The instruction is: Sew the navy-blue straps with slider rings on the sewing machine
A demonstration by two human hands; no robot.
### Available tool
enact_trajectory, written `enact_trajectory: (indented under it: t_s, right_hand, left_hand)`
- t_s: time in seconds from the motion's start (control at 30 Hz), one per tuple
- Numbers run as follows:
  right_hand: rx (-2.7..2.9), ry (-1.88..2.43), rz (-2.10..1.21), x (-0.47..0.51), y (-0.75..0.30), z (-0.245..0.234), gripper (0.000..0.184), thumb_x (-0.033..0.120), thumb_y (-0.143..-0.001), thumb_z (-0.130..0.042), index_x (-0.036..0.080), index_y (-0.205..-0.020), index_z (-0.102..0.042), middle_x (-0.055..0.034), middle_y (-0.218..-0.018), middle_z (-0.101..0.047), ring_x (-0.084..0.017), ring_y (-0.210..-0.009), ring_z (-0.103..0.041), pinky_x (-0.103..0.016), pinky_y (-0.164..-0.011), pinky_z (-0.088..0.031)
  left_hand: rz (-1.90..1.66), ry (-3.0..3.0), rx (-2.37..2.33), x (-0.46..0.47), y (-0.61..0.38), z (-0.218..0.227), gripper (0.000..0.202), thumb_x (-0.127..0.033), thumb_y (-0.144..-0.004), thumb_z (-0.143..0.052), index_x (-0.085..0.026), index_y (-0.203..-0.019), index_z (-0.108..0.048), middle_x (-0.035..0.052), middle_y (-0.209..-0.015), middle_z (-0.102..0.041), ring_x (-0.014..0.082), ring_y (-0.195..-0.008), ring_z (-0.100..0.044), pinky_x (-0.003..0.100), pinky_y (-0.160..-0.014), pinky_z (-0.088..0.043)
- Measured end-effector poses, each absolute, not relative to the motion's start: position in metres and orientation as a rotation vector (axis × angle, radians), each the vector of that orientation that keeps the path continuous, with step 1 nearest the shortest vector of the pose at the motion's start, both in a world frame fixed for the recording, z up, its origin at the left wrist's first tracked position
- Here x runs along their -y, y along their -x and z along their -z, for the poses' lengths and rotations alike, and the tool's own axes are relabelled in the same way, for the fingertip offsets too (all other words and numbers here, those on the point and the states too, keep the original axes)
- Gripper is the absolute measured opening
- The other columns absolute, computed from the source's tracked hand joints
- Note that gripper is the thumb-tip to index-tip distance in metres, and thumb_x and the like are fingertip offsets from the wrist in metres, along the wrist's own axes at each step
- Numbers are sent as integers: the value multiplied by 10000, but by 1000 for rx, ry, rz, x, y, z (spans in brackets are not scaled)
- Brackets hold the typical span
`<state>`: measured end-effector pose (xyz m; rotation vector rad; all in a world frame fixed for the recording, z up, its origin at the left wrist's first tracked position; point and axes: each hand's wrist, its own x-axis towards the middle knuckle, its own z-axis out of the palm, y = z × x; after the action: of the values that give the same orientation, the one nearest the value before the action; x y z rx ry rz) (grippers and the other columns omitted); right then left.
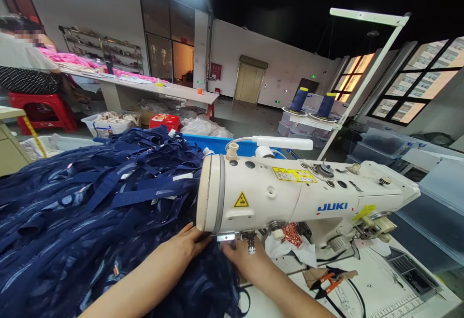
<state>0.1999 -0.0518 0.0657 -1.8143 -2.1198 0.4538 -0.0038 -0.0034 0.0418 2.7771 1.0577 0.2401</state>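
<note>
Navy mesh garments [119, 211] with dark straps lie in a large heap to the left of a white JUKI sewing machine [253, 192]. My left hand [186, 243] is at the left of the machine's head, closed on the navy fabric, its fingertips partly hidden behind the head. Under the needle area, my right hand [246, 255] grips the edge of the same navy garment, thumb showing and the other fingers mostly hidden by the presser parts. Part of that garment [213, 279] hangs down between my forearms. Where the needle meets the fabric is hidden.
Orange-handled snips [328, 281] lie on the machine table [384, 289], right of my right forearm. Two navy thread cones [299, 100] stand behind. A blue bin [195, 140] and clear boxes [431, 187] surround the machine. A person [25, 62] sits at the far left.
</note>
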Motion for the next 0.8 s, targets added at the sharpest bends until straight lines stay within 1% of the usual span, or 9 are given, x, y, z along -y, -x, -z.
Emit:
enact_trajectory:
  t_s: [0.1,0.27,0.4,0.6,0.7,0.8]
  right_hand:
    - [2122,1850,-508,51,-200,-66,196,168,-877,-549,191,-1008,-693,-61,-992,-721,-217,-963,-655,-282,-821,-469]
    - [2129,1814,-516,55,-200,-70,224,204,-915,-489,184,-1023,-684,-68,-1015,-716,-214,-988,-643,-288,-844,-447]
    - [2113,1796,-496,57,-200,-70,220,206,-913,-488,202,-1013,-684,-46,-1000,-718,-200,-965,-642,-271,-812,-437]
    - [2148,1855,-487,55,-199,-71,228,209,-915,-496,192,-1031,-691,-80,-1021,-710,-243,-1021,-629,-303,-838,-446]
    - [2122,1823,-503,56,-198,-72,216,192,-904,-499,199,-1001,-693,-67,-1002,-713,-228,-988,-639,-297,-843,-450]
    - [2094,1787,-519,57,-199,-75,211,174,-893,-497,193,-975,-691,-63,-973,-716,-213,-948,-648,-290,-848,-447]
  left_hand:
    - [-175,-2781,-1078,6,2,-46,724,38,-734,-304,-294,-1336,-531,48,-1425,-494,259,-1271,-498,413,-1045,-433]
    - [-184,-2764,-1082,5,3,-47,695,20,-749,-324,-312,-1313,-553,30,-1420,-502,260,-1237,-531,404,-1034,-447]
    - [-204,-2771,-1075,5,3,-47,713,33,-721,-329,-322,-1287,-578,15,-1407,-516,253,-1246,-523,407,-1050,-432]
    - [-205,-2767,-1095,6,2,-47,716,41,-718,-319,-303,-1288,-581,35,-1424,-496,274,-1253,-515,430,-1043,-442]
    - [-261,-2739,-1078,6,2,-47,666,20,-743,-332,-306,-1254,-609,32,-1375,-548,272,-1246,-522,430,-1048,-437]
    - [-231,-2710,-1095,6,1,-52,632,4,-762,-349,-302,-1246,-616,37,-1298,-610,272,-1222,-542,431,-1044,-437]
